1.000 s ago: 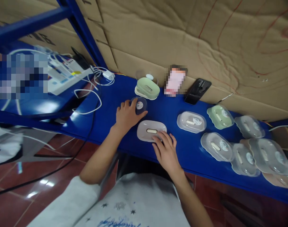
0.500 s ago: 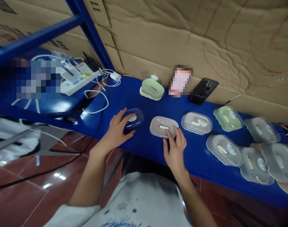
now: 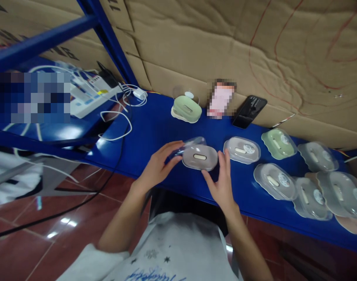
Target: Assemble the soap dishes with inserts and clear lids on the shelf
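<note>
The grey soap dish [image 3: 199, 157] sits near the front edge of the blue shelf [image 3: 155, 125], held between your two hands. Your left hand [image 3: 158, 168] grips a clear lid [image 3: 187, 143], tilted against the dish's left end. Your right hand [image 3: 222, 183] is open, its fingers [image 3: 226, 162] touching the dish's right end. Just to the right lies a row of lidded dishes [image 3: 242, 149], more behind them. A green dish [image 3: 187, 108], a black phone [image 3: 249, 111] and white cables [image 3: 119, 117] lie further back.
</note>
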`<state>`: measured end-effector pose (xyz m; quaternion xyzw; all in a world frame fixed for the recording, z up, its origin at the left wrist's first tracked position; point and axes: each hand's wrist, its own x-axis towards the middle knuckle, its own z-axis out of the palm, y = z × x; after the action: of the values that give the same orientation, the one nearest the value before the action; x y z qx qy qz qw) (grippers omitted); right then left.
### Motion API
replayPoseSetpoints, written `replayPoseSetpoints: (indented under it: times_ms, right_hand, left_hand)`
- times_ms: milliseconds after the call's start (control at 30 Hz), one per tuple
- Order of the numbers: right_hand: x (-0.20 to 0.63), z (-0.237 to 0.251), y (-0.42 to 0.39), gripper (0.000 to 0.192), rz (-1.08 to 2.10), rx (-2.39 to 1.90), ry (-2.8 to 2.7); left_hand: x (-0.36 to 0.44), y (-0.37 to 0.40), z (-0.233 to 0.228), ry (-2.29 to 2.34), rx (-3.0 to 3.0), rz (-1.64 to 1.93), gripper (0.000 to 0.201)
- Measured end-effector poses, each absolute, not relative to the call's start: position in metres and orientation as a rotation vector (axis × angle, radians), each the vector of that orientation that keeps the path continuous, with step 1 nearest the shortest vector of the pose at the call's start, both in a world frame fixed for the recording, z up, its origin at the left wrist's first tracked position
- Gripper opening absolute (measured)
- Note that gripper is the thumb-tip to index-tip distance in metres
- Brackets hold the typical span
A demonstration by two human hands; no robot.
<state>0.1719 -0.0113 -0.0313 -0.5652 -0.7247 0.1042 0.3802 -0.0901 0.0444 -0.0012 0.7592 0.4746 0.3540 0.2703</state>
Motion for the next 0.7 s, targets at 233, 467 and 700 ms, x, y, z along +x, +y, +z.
replayPoseSetpoints:
  times_ms: [233,467,700]
  right_hand:
    - [0.202,-0.028,-0.001,0.076,0.322,-1.405,-2.106]
    - [0.213,-0.036,-0.017,0.077,0.118,-1.339,-2.198]
    - [0.209,-0.042,-0.022,0.078,0.006,-1.336,-2.183]
  left_hand:
    - [-0.058,0.054,-0.006,0.936,2.396,0.758,0.046]
    - [-0.057,0.036,-0.034,0.899,2.589,0.802,0.060]
    - [-0.064,0.039,-0.012,0.912,2.647,0.701,0.044]
